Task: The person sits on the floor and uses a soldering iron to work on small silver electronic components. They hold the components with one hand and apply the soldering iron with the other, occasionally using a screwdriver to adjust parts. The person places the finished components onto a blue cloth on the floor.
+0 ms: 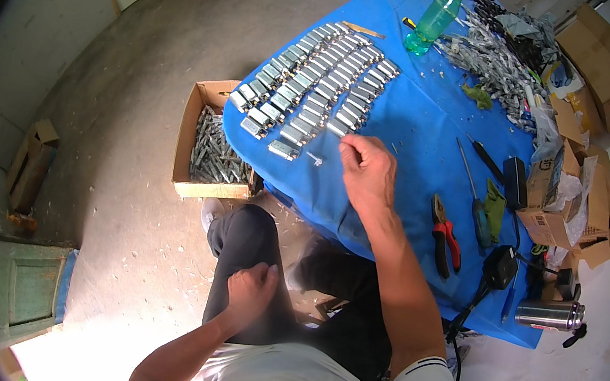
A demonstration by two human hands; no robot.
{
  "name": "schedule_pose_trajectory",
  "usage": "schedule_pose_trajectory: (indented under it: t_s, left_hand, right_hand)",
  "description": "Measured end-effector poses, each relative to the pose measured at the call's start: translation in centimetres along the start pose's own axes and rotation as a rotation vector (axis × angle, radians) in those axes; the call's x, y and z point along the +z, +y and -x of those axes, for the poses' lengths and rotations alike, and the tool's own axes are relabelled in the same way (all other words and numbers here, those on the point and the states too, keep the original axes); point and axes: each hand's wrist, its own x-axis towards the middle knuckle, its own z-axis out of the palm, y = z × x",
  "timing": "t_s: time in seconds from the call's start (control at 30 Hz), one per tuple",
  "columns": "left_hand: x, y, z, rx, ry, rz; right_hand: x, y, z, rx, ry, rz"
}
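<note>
My right hand is over the blue-covered table with its thumb and fingers pinched together. Its fingertips meet the end of a silver metal part, the nearest one in its row; the fingers hide whether they grip it or something smaller. Several rows of similar small, boxy silver parts run away from me, side by side. A small pale piece lies just left of my right hand. My left hand rests on my thigh, its fingers curled closed, and nothing shows in it.
Left of the table stands a cardboard box filled with thin metal pieces. Red-and-black pliers and a screwdriver lie to the right, near a black power adapter and a metal flask. A green bottle stands beside a heap of metal parts.
</note>
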Motion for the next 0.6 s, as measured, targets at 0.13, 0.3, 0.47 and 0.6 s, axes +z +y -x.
schedule_pose_trajectory:
  t_s: [0.13,0.3,0.47,0.6]
  left_hand:
    - [-0.1,0.2,0.0,-0.013,-0.03,0.001]
    - [-0.4,0.2,0.3,-0.039,-0.06,0.008]
    - [-0.5,-0.1,0.6,0.021,0.027,0.002]
    - [0.1,-0.7,0.7,0.048,0.068,0.0]
  right_hand:
    - [1.1,-1.7,1.1,-0.051,-0.15,-0.012]
    - [2.2,-1.1,1.6,-0.089,-0.223,0.178]
    - [0.8,-1.5,1.4,0.246,-0.263,-0.163]
    - [-1.8,-1.2,2.2,0.585,-0.284,-0.801]
